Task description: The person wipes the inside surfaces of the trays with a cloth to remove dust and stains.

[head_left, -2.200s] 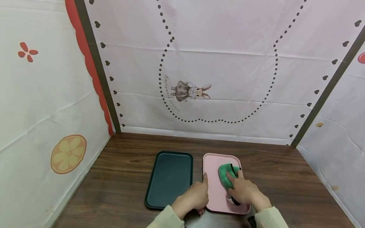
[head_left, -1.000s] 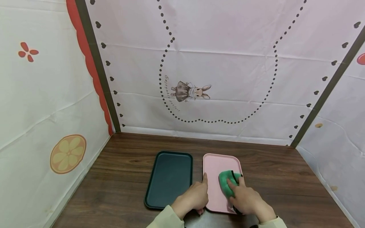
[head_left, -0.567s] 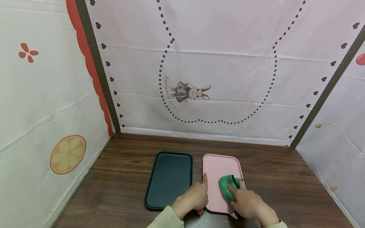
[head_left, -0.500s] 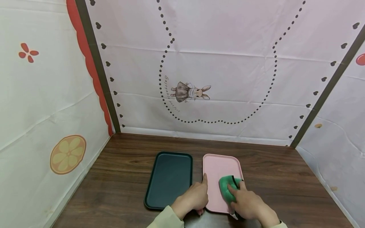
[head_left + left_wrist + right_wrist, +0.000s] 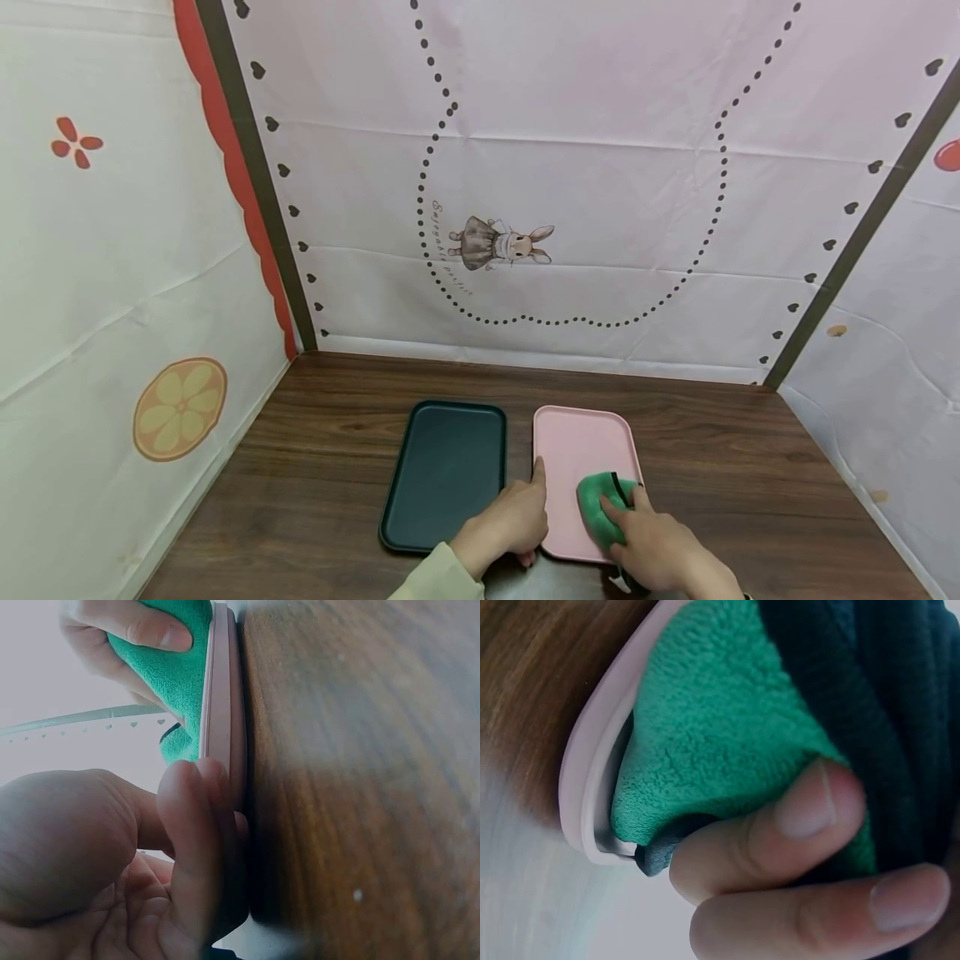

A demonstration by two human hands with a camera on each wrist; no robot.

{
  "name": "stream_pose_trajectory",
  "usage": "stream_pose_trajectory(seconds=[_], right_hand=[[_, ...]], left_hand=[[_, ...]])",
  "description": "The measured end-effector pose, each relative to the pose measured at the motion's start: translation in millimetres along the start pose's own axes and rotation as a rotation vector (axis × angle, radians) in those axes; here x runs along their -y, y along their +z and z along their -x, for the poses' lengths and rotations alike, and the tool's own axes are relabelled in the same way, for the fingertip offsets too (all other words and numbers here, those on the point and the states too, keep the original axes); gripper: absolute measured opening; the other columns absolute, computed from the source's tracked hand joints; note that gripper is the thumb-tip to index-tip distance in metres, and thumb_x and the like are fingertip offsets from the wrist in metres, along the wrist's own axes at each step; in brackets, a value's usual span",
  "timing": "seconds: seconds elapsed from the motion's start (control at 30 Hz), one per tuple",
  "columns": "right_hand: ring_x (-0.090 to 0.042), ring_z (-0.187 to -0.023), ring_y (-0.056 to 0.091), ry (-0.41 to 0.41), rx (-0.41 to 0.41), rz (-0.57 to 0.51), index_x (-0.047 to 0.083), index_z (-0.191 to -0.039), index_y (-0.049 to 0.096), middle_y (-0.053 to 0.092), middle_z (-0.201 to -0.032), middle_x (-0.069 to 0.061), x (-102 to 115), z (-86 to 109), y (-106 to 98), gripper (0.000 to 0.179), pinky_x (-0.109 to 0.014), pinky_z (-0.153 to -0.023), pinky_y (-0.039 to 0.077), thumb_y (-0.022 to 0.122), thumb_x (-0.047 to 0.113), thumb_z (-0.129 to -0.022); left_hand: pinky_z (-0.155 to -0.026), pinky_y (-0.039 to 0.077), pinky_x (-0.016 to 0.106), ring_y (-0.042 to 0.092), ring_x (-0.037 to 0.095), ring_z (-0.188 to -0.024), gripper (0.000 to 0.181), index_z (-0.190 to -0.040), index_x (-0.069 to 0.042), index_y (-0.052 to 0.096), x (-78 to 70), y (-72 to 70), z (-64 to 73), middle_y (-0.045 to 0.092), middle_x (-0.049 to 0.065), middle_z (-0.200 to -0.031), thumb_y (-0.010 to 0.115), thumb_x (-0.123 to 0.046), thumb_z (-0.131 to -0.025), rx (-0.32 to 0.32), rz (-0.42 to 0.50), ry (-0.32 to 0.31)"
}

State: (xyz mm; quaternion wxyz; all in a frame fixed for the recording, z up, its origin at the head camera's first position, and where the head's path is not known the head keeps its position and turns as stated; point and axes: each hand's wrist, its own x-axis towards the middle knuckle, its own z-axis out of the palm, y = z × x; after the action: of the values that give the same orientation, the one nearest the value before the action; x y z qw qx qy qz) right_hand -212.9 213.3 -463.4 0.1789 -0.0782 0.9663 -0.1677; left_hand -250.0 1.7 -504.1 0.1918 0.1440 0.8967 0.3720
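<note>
A pink tray (image 5: 573, 433) lies on the table, and my left hand (image 5: 517, 517) holds its left edge, index finger stretched along the rim. In the left wrist view, fingertips (image 5: 184, 780) of that hand press at the rim of the tray. A green cloth (image 5: 596, 500) with dark edging is bunched on the front right part of the tray. My right hand (image 5: 656, 542) grips this cloth from above. In the right wrist view two curled fingers (image 5: 802, 814) lie over the fluffy green fabric, beside a corner of the tray's rim; the rest of the hand is hidden.
A dark green tray (image 5: 450, 475) lies left of the pink one, with a narrow gap between. The wooden table (image 5: 315, 467) meets printed white cloth walls at the back (image 5: 600, 208), the left (image 5: 97, 292) and the right.
My right hand has drawn the green cloth along the pink tray toward its front edge, nearer my body. My left hand and both trays have stayed in place.
</note>
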Motion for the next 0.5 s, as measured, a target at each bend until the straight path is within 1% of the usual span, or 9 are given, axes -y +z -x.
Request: stream_pose_trajectory(seconds=[0.1, 0.13, 0.2, 0.4, 0.5], right_hand=[[-0.044, -0.090, 0.070, -0.016, -0.005, 0.018, 0.014, -0.148, 0.059, 0.034, -0.157, -0.039, -0.6, 2.5, 0.9, 0.059, -0.063, -0.075, 0.056, 0.076, 0.024, -0.092], [-0.047, -0.093, 0.070, -0.020, -0.010, 0.026, 0.014, -0.147, 0.060, 0.035, -0.157, -0.039, -0.5, 3.3, 1.2, 0.059, -0.064, -0.076, 0.056, 0.076, 0.024, -0.092], [-0.047, -0.095, 0.070, -0.020, -0.013, 0.032, 0.015, -0.147, 0.060, 0.035, -0.157, -0.037, -0.4, 4.9, 1.9, 0.059, -0.065, -0.076, 0.056, 0.076, 0.025, -0.092], [-0.041, -0.085, 0.071, -0.015, -0.018, 0.034, 0.015, -0.147, 0.061, 0.038, -0.156, -0.034, -0.9, 9.1, 4.4, 0.059, -0.062, -0.073, 0.057, 0.077, 0.026, -0.091], [-0.041, -0.086, 0.071, -0.017, -0.017, 0.030, 0.016, -0.147, 0.061, 0.038, -0.156, -0.034, -0.8, 9.2, 4.6, 0.058, -0.061, -0.072, 0.057, 0.077, 0.025, -0.091]], left_hand=[[-0.036, 0.048, 0.029, 0.053, 0.010, -0.033, 0.078, -0.165, 0.000, 0.013, -0.2, 0.1, 0.5, 0.060, 0.009, -0.063, 0.053, 0.001, -0.099, -0.001, -0.001, 0.000], [-0.036, 0.048, 0.029, 0.053, 0.010, -0.033, 0.078, -0.165, 0.000, 0.013, -0.3, 0.1, 0.7, 0.060, 0.009, -0.062, 0.053, 0.001, -0.099, -0.001, -0.004, 0.001], [-0.036, 0.048, 0.028, 0.053, 0.010, -0.032, 0.077, -0.165, 0.000, 0.013, -0.6, 0.1, 1.1, 0.060, 0.008, -0.059, 0.053, 0.000, -0.099, -0.001, -0.012, 0.004], [-0.036, 0.047, 0.027, 0.052, 0.009, -0.032, 0.078, -0.165, 0.001, 0.013, -1.4, -0.4, 1.6, 0.060, 0.007, -0.057, 0.054, 0.000, -0.099, 0.003, -0.026, 0.008], [-0.036, 0.047, 0.027, 0.052, 0.009, -0.032, 0.078, -0.165, 0.000, 0.012, -1.4, -0.9, 1.6, 0.060, 0.008, -0.057, 0.054, 0.000, -0.099, 0.009, -0.020, 0.005]])
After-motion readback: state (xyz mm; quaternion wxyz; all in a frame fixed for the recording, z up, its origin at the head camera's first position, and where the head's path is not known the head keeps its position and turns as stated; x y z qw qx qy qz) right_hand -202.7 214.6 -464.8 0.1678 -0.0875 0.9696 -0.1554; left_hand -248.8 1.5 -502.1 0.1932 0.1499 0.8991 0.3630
